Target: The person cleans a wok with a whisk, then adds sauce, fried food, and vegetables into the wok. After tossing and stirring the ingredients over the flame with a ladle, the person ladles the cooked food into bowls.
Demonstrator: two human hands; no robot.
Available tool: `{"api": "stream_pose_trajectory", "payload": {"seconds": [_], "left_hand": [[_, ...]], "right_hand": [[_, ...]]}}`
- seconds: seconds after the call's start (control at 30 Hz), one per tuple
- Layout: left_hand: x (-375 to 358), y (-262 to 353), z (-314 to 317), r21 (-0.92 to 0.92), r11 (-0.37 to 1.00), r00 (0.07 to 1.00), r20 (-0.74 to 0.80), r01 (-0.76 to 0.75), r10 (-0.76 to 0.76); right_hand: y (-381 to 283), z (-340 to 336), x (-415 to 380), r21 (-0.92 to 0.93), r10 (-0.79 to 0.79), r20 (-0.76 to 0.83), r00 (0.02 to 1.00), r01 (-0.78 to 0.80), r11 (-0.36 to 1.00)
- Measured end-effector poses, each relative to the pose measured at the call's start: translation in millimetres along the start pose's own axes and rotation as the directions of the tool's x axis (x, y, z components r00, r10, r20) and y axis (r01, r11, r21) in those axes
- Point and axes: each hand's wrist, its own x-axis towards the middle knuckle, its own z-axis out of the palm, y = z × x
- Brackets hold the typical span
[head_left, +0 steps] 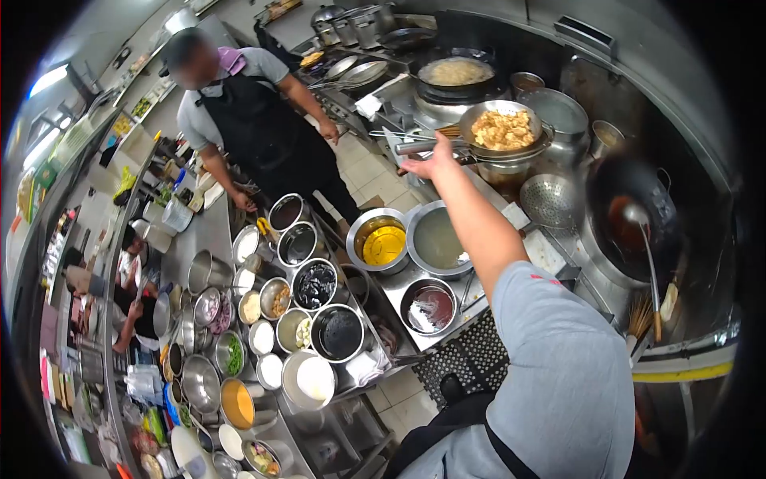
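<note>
My right arm reaches up and to the left across the counter, in a grey short sleeve. At its end my right hand [433, 160] is closed round the handle of a metal strainer, thumb above and fingers below. The strainer [538, 128] holds golden fried pieces [503, 129] and sits over a pot beside the stove. Just behind it is a black wok [456, 89] with pale, bubbling contents. A perforated metal bowl [549, 199] lies below the strainer. My left hand is not in view.
At the right, a dark wok [630, 215] holds a ladle [648, 263] in reddish sauce. Steel pots of yellow liquid [383, 244] and cloudy liquid [440, 238] stand under my forearm. A co-worker in a black apron [259, 128] stands upper left, beyond many ingredient containers. Other people are far left.
</note>
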Motion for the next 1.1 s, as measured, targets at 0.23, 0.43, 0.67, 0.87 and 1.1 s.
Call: {"api": "stream_pose_trajectory", "payload": {"seconds": [0.23, 0.43, 0.67, 0.87, 1.1], "left_hand": [[14, 54, 25, 0.175, 0.983, 0.998, 0.023, 0.059, -0.064], [17, 66, 43, 0.232, 0.969, 0.995, 0.037, 0.083, -0.095], [16, 73, 48, 0.230, 0.969, 0.995, 0.034, 0.086, -0.096], [20, 84, 55, 0.284, 0.954, 0.994, 0.017, 0.101, -0.111], [28, 87, 66, 0.368, 0.926, 0.991, 0.073, 0.078, -0.113]], "right_hand": [[-20, 1, 34, 0.121, -0.306, 0.140, 0.942, 0.291, 0.949], [-5, 18, 17, 0.112, -0.253, 0.139, 0.957, 0.239, 0.965], [-12, 15, 76, 0.235, -0.286, 0.277, 0.917, 0.224, 0.946], [-24, 23, 66, 0.364, -0.392, -0.012, 0.920, 0.370, 0.855], [-17, 49, 20, 0.154, -0.356, 0.072, 0.932, 0.343, 0.927]]}}
